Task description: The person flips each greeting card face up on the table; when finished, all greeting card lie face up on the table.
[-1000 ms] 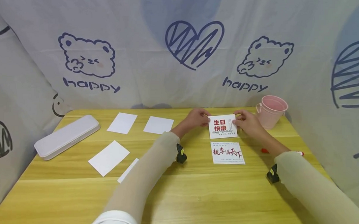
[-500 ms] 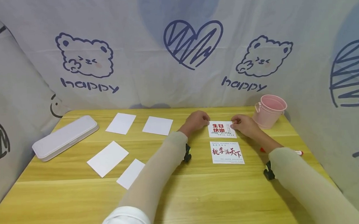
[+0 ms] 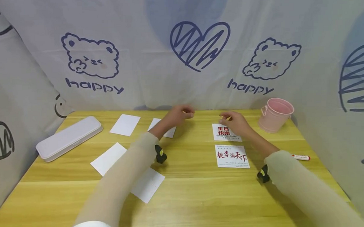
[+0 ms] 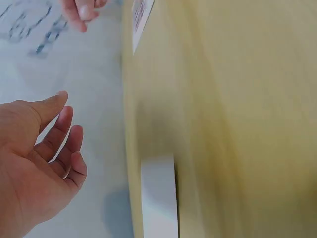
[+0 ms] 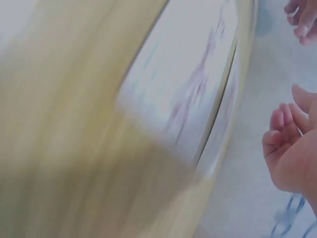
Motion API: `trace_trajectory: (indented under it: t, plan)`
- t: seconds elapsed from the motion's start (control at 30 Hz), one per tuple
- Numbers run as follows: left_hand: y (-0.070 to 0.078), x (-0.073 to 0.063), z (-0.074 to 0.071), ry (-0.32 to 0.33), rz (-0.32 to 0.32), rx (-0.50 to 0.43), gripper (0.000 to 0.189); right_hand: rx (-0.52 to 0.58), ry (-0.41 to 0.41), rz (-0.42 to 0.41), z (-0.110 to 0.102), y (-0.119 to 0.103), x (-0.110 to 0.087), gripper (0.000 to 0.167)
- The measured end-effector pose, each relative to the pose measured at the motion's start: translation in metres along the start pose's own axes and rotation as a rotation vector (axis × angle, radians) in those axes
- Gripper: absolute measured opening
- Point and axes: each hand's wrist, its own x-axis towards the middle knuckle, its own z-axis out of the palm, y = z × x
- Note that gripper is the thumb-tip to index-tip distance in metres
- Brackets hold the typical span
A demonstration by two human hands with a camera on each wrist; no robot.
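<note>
A white card with red characters and "Happy Birthday" script [image 3: 223, 133] lies flat toward the back right of the table. Just in front of it is a second card with red brush characters [image 3: 231, 156]. My right hand [image 3: 236, 122] hovers over the birthday card's upper right, fingers loosely bent and holding nothing; it hides part of that card. To the left, my left hand [image 3: 176, 116] is in the air near a blank white card [image 3: 170, 132], which the forearm partly covers. In the left wrist view the left hand [image 4: 42, 158] has relaxed fingers and an empty palm.
Other blank cards lie at the left: one at the back [image 3: 125, 124], one mid-left [image 3: 108, 158], one nearer the front [image 3: 148, 186]. A pale pencil case [image 3: 69, 137] sits at the far left. The pink bucket [image 3: 275, 117] and a red-and-white marker [image 3: 302, 157] are at the right.
Both hands have let go of the birthday card, which was lowered onto the table behind the other printed card. The left hand has moved away to the left; the right has lifted slightly.
</note>
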Motion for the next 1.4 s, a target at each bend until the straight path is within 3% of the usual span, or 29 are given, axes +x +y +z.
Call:
trace_trajectory:
  t: [0.23,0.37,0.47,0.67,0.83,1.13,1.4]
  plan:
    - [-0.049,-0.033,-0.068,0.08,-0.133,0.026,0.029,0.083,-0.113,-0.066,0.052,-0.047,0.016,0.045]
    - [-0.076,-0.042,-0.09,0.084,-0.187,0.121,0.029,0.095,-0.173,-0.087,0.075,-0.062,0.033,0.045]
    - [-0.091,-0.045,-0.098,0.064,-0.192,0.188,0.028,0.1,-0.206,-0.121,0.087,-0.069,0.045,0.044]
    - [-0.101,-0.045,-0.103,0.031,-0.169,0.206,0.029,0.081,-0.235,-0.139,0.105,-0.074,0.059,0.044]
    - [-0.104,-0.042,-0.1,0.013,-0.137,0.234,0.029,-0.004,-0.229,-0.11,0.115,-0.075,0.067,0.047]
    - [-0.108,-0.039,-0.096,-0.02,-0.238,0.31,0.034,-0.119,-0.24,-0.09,0.123,-0.081,0.069,0.047]
    - [-0.104,-0.038,-0.092,-0.011,-0.229,0.305,0.026,-0.175,-0.264,-0.071,0.123,-0.085,0.069,0.045]
